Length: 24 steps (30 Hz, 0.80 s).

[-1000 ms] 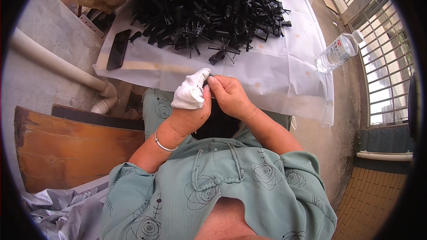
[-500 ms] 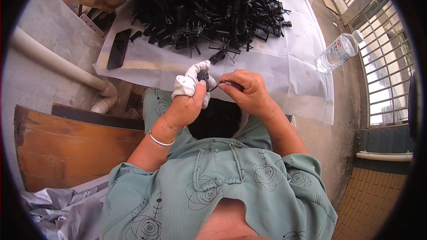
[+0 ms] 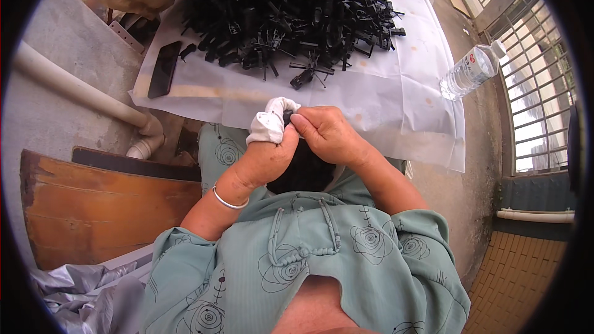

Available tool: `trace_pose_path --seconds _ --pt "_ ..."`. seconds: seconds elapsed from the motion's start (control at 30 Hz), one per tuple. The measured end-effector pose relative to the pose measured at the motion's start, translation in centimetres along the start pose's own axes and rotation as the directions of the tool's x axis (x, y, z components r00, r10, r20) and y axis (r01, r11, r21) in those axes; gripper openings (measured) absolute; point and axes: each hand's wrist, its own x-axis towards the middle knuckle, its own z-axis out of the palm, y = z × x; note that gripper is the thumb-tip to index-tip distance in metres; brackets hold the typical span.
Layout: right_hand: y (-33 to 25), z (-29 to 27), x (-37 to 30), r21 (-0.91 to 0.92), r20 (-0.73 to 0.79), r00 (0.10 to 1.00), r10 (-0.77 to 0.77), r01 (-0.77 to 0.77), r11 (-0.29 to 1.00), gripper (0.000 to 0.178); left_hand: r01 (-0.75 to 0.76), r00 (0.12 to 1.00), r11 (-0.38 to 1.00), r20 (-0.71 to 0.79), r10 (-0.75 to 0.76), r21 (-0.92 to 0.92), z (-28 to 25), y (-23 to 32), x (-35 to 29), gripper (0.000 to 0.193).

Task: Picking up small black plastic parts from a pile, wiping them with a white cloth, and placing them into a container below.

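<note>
My left hand (image 3: 272, 151), its fingers covered by a white cloth glove with the thumb bare, is closed around a small black plastic part (image 3: 288, 116). Only a bit of that part shows between the glove and the thumb. Pressed up against it is my right hand (image 3: 331, 135), bare and closed, thumb and forefinger meeting at the part. A thin dark tool seen in the right hand a moment ago is now hidden by the fingers. Both hands are just off the table's near edge, above dark contents (image 3: 303, 172) between my knees.
A big heap of black plastic parts (image 3: 291, 12) covers the white-sheeted table (image 3: 414, 86). One loose part (image 3: 302, 78) lies at its near side. A phone (image 3: 164, 69) rests at left, a water bottle (image 3: 473, 69) at right. A wooden board (image 3: 111, 207) stands at my left.
My right hand has moved left and closed in on the black part, hiding the thin dark tool. The left hand has turned slightly, so less of the part shows.
</note>
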Motion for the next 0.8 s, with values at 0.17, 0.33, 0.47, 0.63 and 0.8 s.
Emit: trace_pose_path --seconds 0.17,0.33,0.47,0.63,0.8 --pt "0.1 2.0 0.0 0.010 -0.147 0.987 -0.068 0.070 0.997 0.025 -0.075 0.996 0.991 -0.034 0.079 0.114 -0.2 -0.1 -0.4 0.023" --pt "0.8 1.2 -0.2 0.135 -0.073 0.997 -0.025 0.035 0.990 0.021 0.035 0.999 0.988 -0.015 -0.033 0.148 -0.5 0.6 -0.7 0.025" --pt "3.2 -1.3 0.4 -0.336 -0.333 0.942 0.045 -0.163 0.928 0.023 -0.346 0.938 0.791 0.158 0.309 0.505 -1.5 0.0 0.1 0.031" --pt "5.0 -1.4 1.9 -0.526 -0.326 0.924 0.200 -0.353 0.774 0.029 0.074 0.995 0.984 0.059 -0.085 0.164 -1.5 -0.5 0.1 0.031" --pt "4.8 -1.1 0.8 0.147 -0.223 0.934 0.279 -0.251 0.957 0.014 0.443 0.873 0.606 0.163 -0.460 -0.661 -0.9 -1.7 0.2 0.024"
